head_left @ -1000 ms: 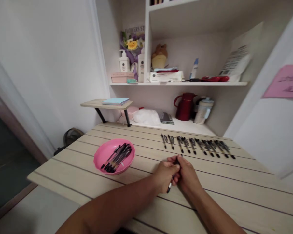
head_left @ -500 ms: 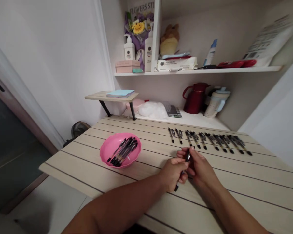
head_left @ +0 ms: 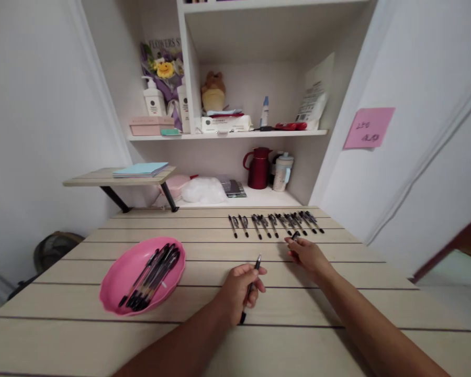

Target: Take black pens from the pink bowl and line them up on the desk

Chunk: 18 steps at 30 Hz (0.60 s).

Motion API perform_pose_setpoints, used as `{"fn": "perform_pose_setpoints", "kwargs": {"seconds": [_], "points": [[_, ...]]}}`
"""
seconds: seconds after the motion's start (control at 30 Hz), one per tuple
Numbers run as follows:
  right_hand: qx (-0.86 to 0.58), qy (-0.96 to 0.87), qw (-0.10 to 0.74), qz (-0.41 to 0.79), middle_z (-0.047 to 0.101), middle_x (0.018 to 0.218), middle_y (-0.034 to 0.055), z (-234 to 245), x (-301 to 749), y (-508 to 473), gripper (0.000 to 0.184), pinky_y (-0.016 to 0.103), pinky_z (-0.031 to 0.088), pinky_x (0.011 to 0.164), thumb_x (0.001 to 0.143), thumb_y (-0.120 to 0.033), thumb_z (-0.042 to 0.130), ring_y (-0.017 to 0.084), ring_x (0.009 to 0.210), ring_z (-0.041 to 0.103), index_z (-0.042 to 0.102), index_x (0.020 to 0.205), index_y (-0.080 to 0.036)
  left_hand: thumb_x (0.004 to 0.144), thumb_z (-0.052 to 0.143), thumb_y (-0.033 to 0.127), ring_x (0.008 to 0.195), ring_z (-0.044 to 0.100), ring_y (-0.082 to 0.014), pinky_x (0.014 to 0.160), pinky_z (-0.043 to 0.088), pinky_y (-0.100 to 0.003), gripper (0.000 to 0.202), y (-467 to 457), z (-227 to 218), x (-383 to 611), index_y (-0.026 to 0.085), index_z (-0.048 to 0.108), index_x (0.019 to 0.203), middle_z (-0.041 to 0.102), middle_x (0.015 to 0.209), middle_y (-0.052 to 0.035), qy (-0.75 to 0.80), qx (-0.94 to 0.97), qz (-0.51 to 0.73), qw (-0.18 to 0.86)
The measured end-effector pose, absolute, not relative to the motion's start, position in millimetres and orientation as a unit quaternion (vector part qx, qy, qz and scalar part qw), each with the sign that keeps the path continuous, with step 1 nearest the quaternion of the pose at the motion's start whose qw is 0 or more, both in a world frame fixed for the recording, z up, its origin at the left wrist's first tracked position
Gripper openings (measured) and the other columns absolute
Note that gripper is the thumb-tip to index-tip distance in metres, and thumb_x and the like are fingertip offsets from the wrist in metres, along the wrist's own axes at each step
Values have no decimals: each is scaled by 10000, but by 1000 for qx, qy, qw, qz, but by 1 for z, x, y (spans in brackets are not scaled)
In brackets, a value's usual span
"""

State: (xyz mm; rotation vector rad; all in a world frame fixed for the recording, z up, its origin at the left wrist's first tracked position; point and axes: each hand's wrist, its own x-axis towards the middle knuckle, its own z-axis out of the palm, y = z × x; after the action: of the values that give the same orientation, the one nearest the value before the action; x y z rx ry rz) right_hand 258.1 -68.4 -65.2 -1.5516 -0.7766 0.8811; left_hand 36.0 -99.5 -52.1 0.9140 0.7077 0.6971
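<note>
My left hand (head_left: 242, 290) is closed around a black pen (head_left: 257, 263), whose bare tip points up and away from me. To its right, farther over the table, my right hand (head_left: 306, 256) pinches a black pen cap (head_left: 295, 235) between thumb and fingers. Just beyond that hand lies a row of several uncapped black pens (head_left: 256, 226), each with its cap beside it. Left of my hands, a pink bowl (head_left: 112, 293) with a wavy rim holds several black capped pens (head_left: 153, 277) in a bundle.
The slatted wooden table (head_left: 204, 340) carries a small raised shelf (head_left: 78, 180) with blue paper (head_left: 141, 169) at its far left. Behind are a white plastic bag (head_left: 204, 189), a dark red jug (head_left: 259, 168) and a light tumbler (head_left: 282, 173). A pink note (head_left: 369, 128) sticks to the right wall.
My hands have moved apart: the cap has come off the pen and is in my right hand, which moved toward the row. The camera view has turned right.
</note>
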Motion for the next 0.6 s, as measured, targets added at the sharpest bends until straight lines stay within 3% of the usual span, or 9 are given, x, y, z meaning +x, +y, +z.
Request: {"fn": "perform_pose_setpoints", "kwargs": {"seconds": [0.1, 0.2, 0.3, 0.4, 0.6], "points": [[-717, -324, 536, 308, 554, 484, -20, -70, 318, -78, 170, 220, 374, 457, 614, -283, 632, 126, 466, 526, 614, 737, -166, 702, 555, 347, 316, 295, -16, 355, 122, -196, 307, -100, -52, 38, 118, 567, 906, 546, 572, 17, 329, 438, 324, 771], [-842, -380, 367, 111, 649, 595, 38, -76, 374, -90, 263, 249, 382, 511, 597, -338, 620, 184, 578, 596, 642, 795, -166, 700, 560, 357, 320, 297, -16, 352, 121, -194, 316, -101, -51, 39, 119, 570, 908, 542, 581, 17, 331, 448, 325, 764], [-875, -411, 254, 9, 698, 789, 75, -80, 408, -96, 257, 262, 390, 556, 656, -353, 555, 219, 722, 625, 666, 820, -189, 702, 555, 363, 317, 277, -12, 350, 120, -193, 314, -102, -49, 40, 122, 566, 903, 532, 577, 23, 335, 450, 326, 761], [-876, -435, 206, -31, 700, 867, 76, -82, 416, -95, 265, 263, 397, 583, 702, -353, 513, 228, 789, 627, 679, 847, -207, 692, 565, 379, 318, 277, -13, 348, 120, -192, 332, -101, -49, 40, 126, 560, 906, 532, 581, 23, 341, 450, 324, 759], [-869, -458, 177, -58, 698, 839, 86, -83, 410, -90, 301, 266, 399, 599, 762, -368, 464, 229, 789, 626, 688, 880, -204, 657, 590, 418, 301, 294, -18, 334, 132, -194, 401, -95, -51, 41, 132, 545, 935, 548, 584, 23, 343, 451, 304, 766]]}}
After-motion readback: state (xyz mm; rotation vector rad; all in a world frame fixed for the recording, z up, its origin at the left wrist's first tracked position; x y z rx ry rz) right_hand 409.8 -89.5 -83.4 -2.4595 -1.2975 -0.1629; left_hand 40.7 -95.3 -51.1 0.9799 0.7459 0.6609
